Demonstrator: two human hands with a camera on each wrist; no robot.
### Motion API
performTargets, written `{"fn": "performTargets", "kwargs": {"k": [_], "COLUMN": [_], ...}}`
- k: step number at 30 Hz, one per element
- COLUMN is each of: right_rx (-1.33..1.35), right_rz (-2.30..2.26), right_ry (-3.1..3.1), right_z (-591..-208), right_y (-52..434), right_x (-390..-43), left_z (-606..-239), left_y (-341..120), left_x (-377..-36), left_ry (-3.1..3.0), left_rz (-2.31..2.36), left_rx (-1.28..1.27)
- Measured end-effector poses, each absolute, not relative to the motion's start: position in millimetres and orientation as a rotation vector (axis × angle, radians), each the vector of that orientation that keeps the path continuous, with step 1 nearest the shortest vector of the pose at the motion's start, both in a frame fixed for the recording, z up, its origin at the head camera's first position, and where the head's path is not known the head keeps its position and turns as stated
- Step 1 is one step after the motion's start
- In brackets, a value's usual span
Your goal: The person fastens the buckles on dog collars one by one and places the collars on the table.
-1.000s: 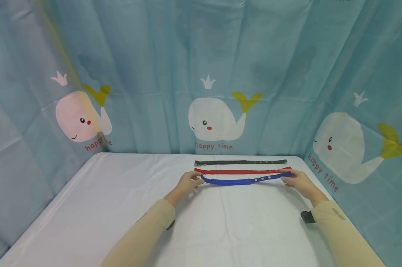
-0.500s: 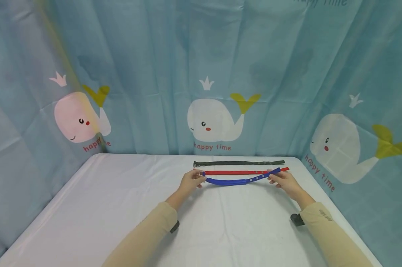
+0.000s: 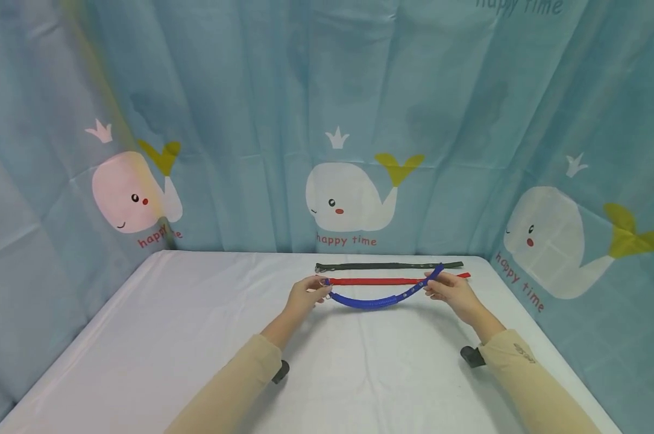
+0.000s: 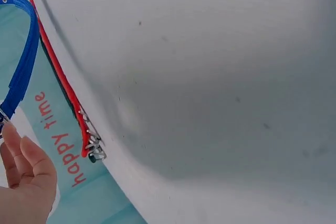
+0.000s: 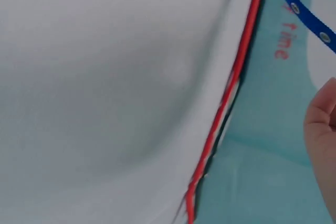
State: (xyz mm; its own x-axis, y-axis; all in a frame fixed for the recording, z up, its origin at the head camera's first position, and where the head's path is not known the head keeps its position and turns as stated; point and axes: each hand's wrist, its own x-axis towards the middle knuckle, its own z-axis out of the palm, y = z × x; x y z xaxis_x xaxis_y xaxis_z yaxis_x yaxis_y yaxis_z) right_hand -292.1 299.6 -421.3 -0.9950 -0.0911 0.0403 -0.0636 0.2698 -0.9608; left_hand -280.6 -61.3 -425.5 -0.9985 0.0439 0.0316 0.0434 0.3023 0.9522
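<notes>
A blue pet collar [image 3: 366, 304] hangs between my two hands, sagging in a curve above the table. My left hand [image 3: 303, 294] pinches its buckle end, where metal hardware shows at the fingertips. Thumb and fingers of my right hand [image 3: 458, 295] pinch the strap near its free end, which sticks up past them. Metal eyelets line this part of the collar [image 5: 310, 20] in the right wrist view. Behind it a red collar [image 3: 381, 281] lies straight on the table, partly overlapped by the blue one. A dark green collar [image 3: 381, 266] lies parallel, farther back.
The table [image 3: 196, 337] has a white cover. A light blue curtain [image 3: 261, 199] with printed whales stands behind it and along both sides. Dark devices sit at both wrists, the right one [image 3: 472, 356] just below its sleeve.
My right hand has moved left toward the left hand, and the blue collar sags more deeply. Its free end now points up more steeply. The left hand stays nearly in place.
</notes>
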Motion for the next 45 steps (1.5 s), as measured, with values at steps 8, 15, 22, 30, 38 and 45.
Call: {"fn": "performTargets", "kwargs": {"k": [8, 15, 22, 30, 38, 45], "right_rx": [-0.057, -0.038, 0.01, 0.084, 0.098, 0.008], "right_rz": [-2.03, -2.272, -2.408, -2.417, -2.396, -2.315], "right_ry": [2.383, 2.135, 1.991, 2.155, 2.225, 2.311], "right_z": [-400.5, -390.8, -388.5, -383.0, -383.5, -385.9], "right_y": [270.3, 244.5, 227.0, 206.0, 194.5, 188.6], "right_x": [-274.8, -262.3, -254.5, -242.3, -239.8, -237.6], "left_z": [-417.2, -406.0, -395.8, -389.8, -385.4, -384.4], "left_y": [-75.2, -93.4, -104.7, -103.9, -103.6, -105.2], "left_x": [-263.5, -252.4, -242.0, -230.1, -223.4, -219.3], "left_ry": [2.543, 2.588, 2.581, 2.54, 2.535, 2.526], "left_rz": [1.893, 1.906, 1.966, 2.036, 2.048, 2.061], "left_rx": [0.037, -0.017, 0.003, 0.023, 0.038, 0.018]}}
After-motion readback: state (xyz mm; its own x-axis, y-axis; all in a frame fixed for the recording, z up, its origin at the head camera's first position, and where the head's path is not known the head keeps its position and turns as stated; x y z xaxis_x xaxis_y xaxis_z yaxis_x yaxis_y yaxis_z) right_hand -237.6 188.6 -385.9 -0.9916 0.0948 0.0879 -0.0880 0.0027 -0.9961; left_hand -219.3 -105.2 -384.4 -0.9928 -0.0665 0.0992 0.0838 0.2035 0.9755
